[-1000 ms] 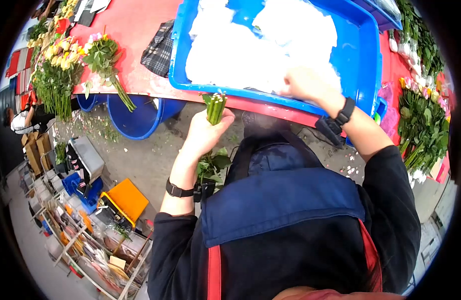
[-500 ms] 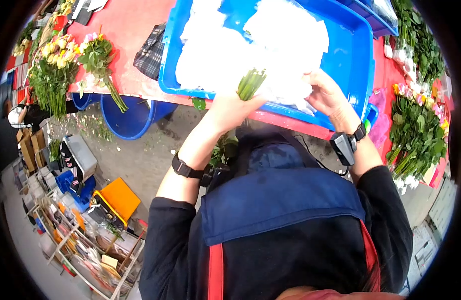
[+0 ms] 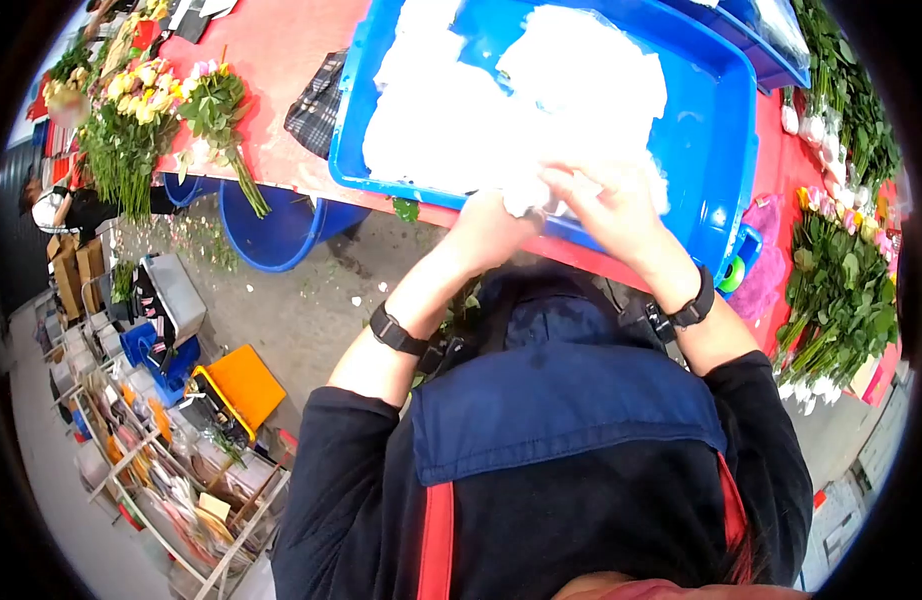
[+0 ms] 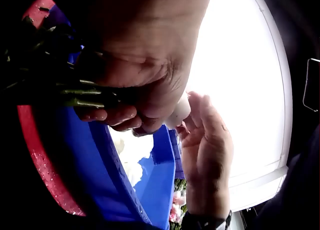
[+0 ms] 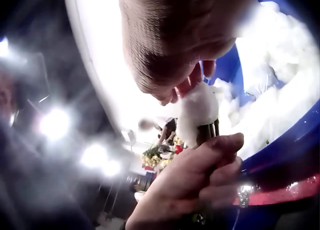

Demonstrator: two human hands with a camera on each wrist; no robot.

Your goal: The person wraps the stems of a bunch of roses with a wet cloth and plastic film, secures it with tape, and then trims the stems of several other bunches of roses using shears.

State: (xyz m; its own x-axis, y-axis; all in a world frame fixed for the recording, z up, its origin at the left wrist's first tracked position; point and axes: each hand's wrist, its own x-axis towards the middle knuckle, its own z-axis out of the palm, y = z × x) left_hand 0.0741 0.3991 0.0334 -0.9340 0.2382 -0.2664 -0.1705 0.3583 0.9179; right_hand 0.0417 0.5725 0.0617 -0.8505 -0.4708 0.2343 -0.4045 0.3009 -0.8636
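Note:
My left hand [image 3: 491, 235] grips a bundle of green flower stems [image 4: 82, 92] at the near rim of the blue tray [image 3: 709, 140]. A wet white wad, which looks like cotton [image 5: 200, 107], sits over the cut stem ends just above the left thumb. Curled fingers of my right hand [image 3: 621, 215] hold the top and side of this wad. In the left wrist view, leaves hang in shadow behind the left fist. More white cotton [image 3: 431, 120] lies heaped in the tray, overexposed in the head view.
The tray stands on a red table [image 3: 251, 50]. A bunch of flowers [image 3: 221, 115] and a plaid cloth [image 3: 316, 105] lie left of it; more flowers [image 3: 841, 265] and pink material [image 3: 761, 260] lie right. Blue buckets [image 3: 271, 230] stand below the left edge. Another person is far left.
My left hand has brought the stems from beside the tray up to its rim. My right hand has taken a wad of cotton from the tray and moved it left onto the stem ends.

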